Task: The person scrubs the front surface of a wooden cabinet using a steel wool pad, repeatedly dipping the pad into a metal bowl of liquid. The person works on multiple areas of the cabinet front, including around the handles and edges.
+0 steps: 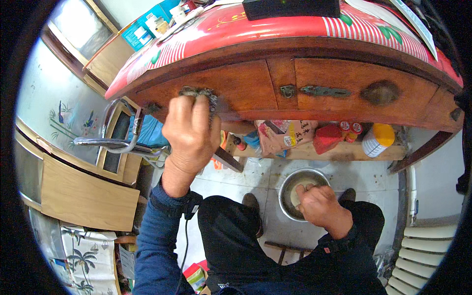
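My left hand (pixel 191 129) grips a grey steel wool scourer (pixel 211 96) against the front of a brown wooden drawer (pixel 239 84). Its fingers curl around the scourer and cover most of it. Between my knees, a round metal basin (pixel 283 201) with cloudy liquid (pixel 296 197) rests on the tiled floor. Over the basin's right side is my right hand (pixel 320 204), its fingers curled; whether anything is inside them is hidden. To the right, a second drawer carries a dark metal hasp (pixel 324 91) and a round dark patch (pixel 379 93).
A red patterned cloth (pixel 287 31) covers the tabletop, with a black box (pixel 291 9) on it. Under the drawers, a wooden shelf (pixel 354 155) holds packages and a yellow-lidded can (pixel 379 139). A metal-framed chair (pixel 121 143) stands left; a white radiator (pixel 420 258) is at right.
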The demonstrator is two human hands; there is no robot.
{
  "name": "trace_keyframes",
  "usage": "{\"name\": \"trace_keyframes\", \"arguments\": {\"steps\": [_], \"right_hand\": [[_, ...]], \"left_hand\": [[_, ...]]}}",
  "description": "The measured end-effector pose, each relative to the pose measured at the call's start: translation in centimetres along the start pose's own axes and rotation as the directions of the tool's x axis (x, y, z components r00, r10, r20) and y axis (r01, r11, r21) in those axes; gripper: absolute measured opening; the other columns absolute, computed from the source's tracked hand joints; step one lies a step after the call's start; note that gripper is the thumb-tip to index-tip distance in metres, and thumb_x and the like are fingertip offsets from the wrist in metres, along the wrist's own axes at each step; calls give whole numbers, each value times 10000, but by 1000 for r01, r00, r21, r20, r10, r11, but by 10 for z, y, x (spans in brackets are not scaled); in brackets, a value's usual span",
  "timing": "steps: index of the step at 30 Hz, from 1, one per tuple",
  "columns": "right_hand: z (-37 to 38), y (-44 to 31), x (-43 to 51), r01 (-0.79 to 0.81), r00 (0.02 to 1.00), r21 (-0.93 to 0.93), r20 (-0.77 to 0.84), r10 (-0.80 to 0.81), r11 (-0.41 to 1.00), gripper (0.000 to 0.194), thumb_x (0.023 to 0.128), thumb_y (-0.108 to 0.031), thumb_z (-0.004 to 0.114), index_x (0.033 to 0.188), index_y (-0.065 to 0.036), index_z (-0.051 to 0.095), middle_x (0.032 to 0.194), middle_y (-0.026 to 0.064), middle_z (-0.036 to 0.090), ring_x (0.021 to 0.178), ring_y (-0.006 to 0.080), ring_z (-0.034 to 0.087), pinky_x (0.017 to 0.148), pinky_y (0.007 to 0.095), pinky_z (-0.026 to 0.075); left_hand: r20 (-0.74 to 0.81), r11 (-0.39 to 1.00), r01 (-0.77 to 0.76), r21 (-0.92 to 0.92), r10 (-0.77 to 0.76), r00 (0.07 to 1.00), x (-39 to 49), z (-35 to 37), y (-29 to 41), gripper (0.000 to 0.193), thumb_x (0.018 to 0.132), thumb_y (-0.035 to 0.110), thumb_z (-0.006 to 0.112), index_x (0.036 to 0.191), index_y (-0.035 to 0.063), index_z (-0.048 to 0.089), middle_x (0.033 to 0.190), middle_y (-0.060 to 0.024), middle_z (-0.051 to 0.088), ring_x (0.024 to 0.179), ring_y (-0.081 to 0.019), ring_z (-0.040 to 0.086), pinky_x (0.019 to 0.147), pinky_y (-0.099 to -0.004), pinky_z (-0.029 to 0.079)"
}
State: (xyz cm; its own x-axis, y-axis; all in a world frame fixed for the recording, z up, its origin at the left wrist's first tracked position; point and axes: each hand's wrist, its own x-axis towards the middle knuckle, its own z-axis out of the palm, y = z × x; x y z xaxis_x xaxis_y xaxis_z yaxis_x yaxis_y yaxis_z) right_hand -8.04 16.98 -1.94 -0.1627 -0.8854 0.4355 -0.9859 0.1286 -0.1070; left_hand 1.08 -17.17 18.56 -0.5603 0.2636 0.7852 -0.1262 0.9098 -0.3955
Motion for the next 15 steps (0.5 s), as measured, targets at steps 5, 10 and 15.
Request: {"name": "trace_keyframes", "arguments": {"steps": [5, 10, 15], "right_hand": [[-4, -1, 2, 8, 1000, -11, -21, -9, 1000, 570, 840, -229, 839, 1355, -9, 727, 1005, 80, 671, 996, 270, 710, 886, 443, 528], [-9, -3, 9, -131, 972, 58, 202, 117, 990, 381, 876, -194, 742, 1205, -3, 746, 927, 131, 728, 853, 318, 750, 772, 490, 558], [-11, -1, 10, -55, 998, 96, 1, 55, 994, 312, 893, -167, 689, 1142, 10, 752, 888, 144, 743, 840, 346, 774, 735, 497, 574]], "left_hand": [[-38, 984, 172, -39, -174, 984, -4, -2, -5, 412, 775, -2, 798, 1181, -19, 729, 1009, -200, 616, 885, -415, 655, 730, -513, 565], [38, 999, 16, 36, -17, 999, -3, 0, 3, 426, 778, 38, 816, 1190, -24, 724, 1048, -195, 644, 908, -419, 660, 748, -511, 574], [-11, 987, 157, 13, -157, 988, 3, -5, -4, 401, 774, 31, 804, 1165, -13, 731, 1026, -186, 631, 889, -409, 656, 730, -510, 565]]}}
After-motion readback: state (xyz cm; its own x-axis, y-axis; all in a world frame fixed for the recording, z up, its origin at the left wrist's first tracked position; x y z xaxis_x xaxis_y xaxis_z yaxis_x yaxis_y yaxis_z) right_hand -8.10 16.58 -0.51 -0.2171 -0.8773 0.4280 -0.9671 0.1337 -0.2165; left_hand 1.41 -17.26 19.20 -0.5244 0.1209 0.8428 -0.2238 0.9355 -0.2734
